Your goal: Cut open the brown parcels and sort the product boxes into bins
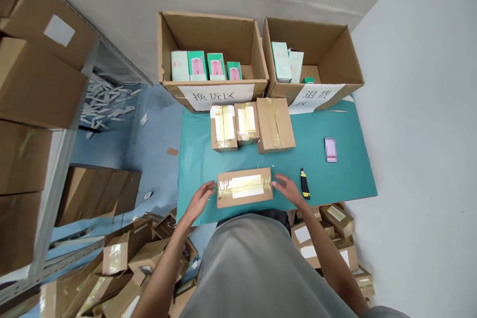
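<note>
A long taped cardboard box with a white label lies near the front edge of the green-covered table. Just off its left end is my left hand, fingers apart and holding nothing. At the opposite end my right hand is also open, its fingertips close to the box; whether they touch it I cannot tell. To the right of that hand lies a black and yellow utility knife. Behind the long box, three taped cartons stand in a row, the largest carton at the right.
Two big open cartons, the left carton and the right carton, hold small green and white boxes at the table's back. A phone lies at right. Shelving with boxes stands left; discarded boxes cover the floor.
</note>
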A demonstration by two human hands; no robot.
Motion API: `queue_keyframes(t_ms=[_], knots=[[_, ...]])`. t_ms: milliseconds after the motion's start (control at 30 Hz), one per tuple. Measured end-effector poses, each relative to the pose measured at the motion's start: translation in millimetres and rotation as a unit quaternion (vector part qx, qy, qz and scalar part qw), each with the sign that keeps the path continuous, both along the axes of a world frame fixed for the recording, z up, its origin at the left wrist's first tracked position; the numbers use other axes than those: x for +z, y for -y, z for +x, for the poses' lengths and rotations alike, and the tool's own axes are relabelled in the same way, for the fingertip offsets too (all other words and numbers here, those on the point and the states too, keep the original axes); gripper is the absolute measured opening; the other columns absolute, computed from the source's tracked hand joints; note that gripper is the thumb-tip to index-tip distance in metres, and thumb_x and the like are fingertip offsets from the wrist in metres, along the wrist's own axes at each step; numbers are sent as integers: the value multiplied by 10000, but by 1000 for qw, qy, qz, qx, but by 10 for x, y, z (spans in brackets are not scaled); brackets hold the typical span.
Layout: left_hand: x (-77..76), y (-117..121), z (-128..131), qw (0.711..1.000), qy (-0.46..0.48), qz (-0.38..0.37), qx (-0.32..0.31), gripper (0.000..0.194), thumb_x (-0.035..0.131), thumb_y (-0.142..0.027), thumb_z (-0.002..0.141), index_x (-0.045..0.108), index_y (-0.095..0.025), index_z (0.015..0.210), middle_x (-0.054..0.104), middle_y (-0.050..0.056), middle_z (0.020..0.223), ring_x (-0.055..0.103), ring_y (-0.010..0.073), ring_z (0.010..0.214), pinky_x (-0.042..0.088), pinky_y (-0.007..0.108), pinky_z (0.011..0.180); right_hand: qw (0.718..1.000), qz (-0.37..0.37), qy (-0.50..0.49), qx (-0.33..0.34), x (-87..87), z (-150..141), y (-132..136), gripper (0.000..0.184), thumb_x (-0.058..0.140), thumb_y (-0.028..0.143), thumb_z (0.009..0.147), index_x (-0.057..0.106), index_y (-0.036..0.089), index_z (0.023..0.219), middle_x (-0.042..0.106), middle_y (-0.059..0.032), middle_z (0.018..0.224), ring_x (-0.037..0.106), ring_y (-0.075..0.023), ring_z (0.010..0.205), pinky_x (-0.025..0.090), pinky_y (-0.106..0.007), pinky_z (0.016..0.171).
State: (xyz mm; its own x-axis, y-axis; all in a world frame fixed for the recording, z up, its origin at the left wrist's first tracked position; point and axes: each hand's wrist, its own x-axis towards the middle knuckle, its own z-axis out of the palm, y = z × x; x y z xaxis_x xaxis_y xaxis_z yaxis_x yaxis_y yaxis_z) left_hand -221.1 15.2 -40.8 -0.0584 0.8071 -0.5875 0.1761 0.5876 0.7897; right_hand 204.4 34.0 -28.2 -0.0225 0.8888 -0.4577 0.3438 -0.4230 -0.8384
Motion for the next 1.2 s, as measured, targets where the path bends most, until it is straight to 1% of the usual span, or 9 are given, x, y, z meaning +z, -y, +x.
queue_keyframes(t_ms=[133,233,333,467,600,800,933,1067,1200], knots=[[-6,-945,-70,994,-68,31,81,800,758,-594,877,622,-167,1539,604,248,1669,586,414,1565,460,564,1318,976,62,83,-191,-38,201,-967,1149,824,833,778,518,174,1668,473,-246,1774,603,-446,1543,602,-602,1198],[-8,-1628,4,994,-59,53,77,839,806,-559,877,589,-156,1580,608,253,1663,589,398,1564,479,557,1303,978,83,45,-186,-87,123,-1528,1203,844,841,721,516,112,1619,648,-286,1600,704,-410,1418,576,-582,1220],[-25,-2008,82,996,-43,67,38,829,883,-589,793,673,-167,1475,744,216,1494,686,405,1441,536,583,1249,978,115,21,-175,-154,1,-1694,1063,839,822,734,596,127,1500,762,-245,1437,761,-371,1310,590,-564,1191],[-102,-2000,127,995,-63,72,12,874,939,-639,687,722,-160,1385,790,210,1393,726,428,1364,548,618,1225,976,126,28,-173,-220,36,-1472,922,825,765,811,619,162,1477,771,-215,1437,763,-346,1306,599,-540,1172],[-186,-1846,298,996,-48,77,-11,941,954,-681,653,724,-143,1390,784,238,1387,724,438,1368,571,605,1195,977,110,42,-178,-215,328,-1284,901,809,752,826,630,156,1478,760,-226,1458,755,-362,1320,591,-558,1181],[-159,-2098,662,993,-4,114,-37,848,948,-629,700,763,-181,1396,816,181,1345,722,413,1361,568,608,1200,980,107,15,-168,-119,918,-1475,881,822,727,806,672,183,1483,774,-181,1453,753,-349,1299,615,-555,1153],[-108,-2246,766,993,5,113,-44,784,933,-576,732,770,-167,1381,829,176,1296,739,386,1323,566,595,1205,973,126,10,-191,-86,1053,-1577,964,810,739,788,634,149,1530,752,-210,1472,752,-342,1282,628,-558,1121],[-103,-2161,827,993,20,115,-31,792,894,-563,791,726,-167,1456,778,191,1437,709,374,1389,534,574,1242,971,159,40,-173,-124,987,-1534,959,719,801,860,606,166,1569,699,-209,1556,697,-324,1385,561,-536,1211],[-106,-1832,766,996,1,89,-5,852,870,-554,861,642,-130,1563,605,260,1663,564,423,1575,432,582,1323,967,107,91,-211,-293,1013,-1185,1034,694,851,858,568,126,1585,638,-252,1612,624,-359,1489,481,-530,1285]])
